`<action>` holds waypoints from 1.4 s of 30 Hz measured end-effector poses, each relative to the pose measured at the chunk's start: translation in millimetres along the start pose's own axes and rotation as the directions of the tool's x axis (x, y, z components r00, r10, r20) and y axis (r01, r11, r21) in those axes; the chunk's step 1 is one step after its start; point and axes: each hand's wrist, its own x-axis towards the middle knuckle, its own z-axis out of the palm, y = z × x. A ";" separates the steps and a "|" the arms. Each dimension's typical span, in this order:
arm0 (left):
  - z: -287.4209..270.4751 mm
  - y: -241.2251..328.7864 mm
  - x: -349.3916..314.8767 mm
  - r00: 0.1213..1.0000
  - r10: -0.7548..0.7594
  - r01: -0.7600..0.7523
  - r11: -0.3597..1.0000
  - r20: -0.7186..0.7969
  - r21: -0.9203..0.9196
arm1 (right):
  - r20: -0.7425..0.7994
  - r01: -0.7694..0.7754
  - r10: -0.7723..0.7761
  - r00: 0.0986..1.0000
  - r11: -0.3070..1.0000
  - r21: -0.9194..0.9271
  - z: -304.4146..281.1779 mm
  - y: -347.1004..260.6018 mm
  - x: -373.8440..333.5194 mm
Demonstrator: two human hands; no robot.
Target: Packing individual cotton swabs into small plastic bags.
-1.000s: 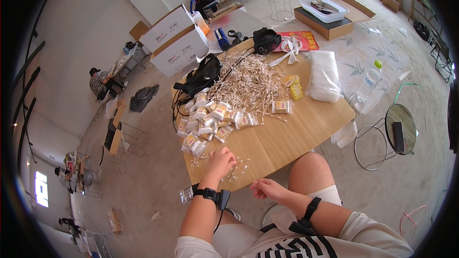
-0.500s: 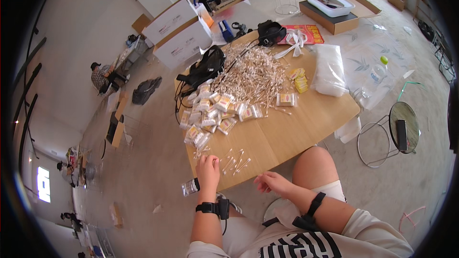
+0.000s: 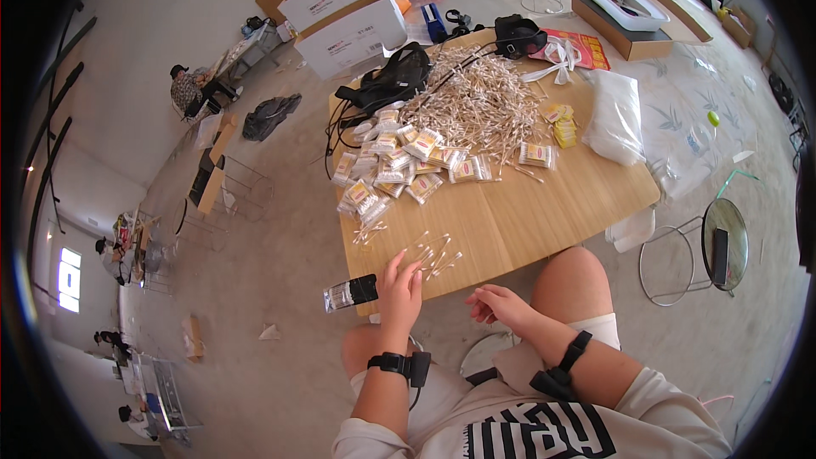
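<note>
At the near edge of the wooden table (image 3: 510,221), my left hand (image 3: 399,285) reaches with extended fingers beside a few loose cotton swabs (image 3: 436,253). Its fingers look apart, with nothing seen in them. My right hand (image 3: 503,304) hovers off the near edge, fingers loosely bent and nothing visible in it. A smaller group of cotton swabs (image 3: 367,233) lies by the left edge. Beyond it are heaped clear packets of swabs (image 3: 422,144), with one separate packet (image 3: 536,155) to the right. A large pile of loose swabs (image 3: 484,98) covers the far part.
A black and silver object (image 3: 350,293) sits at the near-left corner. Around the pile lie a black bag (image 3: 391,81), yellow packets (image 3: 561,127) and a clear plastic bundle (image 3: 616,119). White cartons (image 3: 348,25) stand behind; a round stool (image 3: 725,242) is at right. Other people work far left.
My left hand has moved toward the loose swabs by the near edge, its fingers extending. The right hand has barely moved, its fingers slightly more bent. The whole view has shifted.
</note>
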 end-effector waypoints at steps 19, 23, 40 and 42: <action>15.6 -5.6 32.5 0.990 -0.138 0.136 0.989 0.039 0.051 | -0.035 -0.018 0.017 0.999 1.000 -0.020 2.7 -0.3 11.3; 12.5 -4.3 42.0 0.990 -0.113 0.103 0.988 0.089 0.114 | -0.010 -0.001 0.001 1.000 1.000 -0.012 3.4 0.9 12.8; 2.0 8.5 60.6 0.984 0.009 -0.031 0.992 0.178 0.123 | -0.007 0.014 -0.014 1.000 1.000 -0.002 -0.1 -0.3 11.0; -1.2 11.0 60.6 0.981 -0.010 -0.016 0.991 0.195 0.131 | -0.002 0.016 -0.016 1.000 1.000 0.000 0.8 0.4 10.8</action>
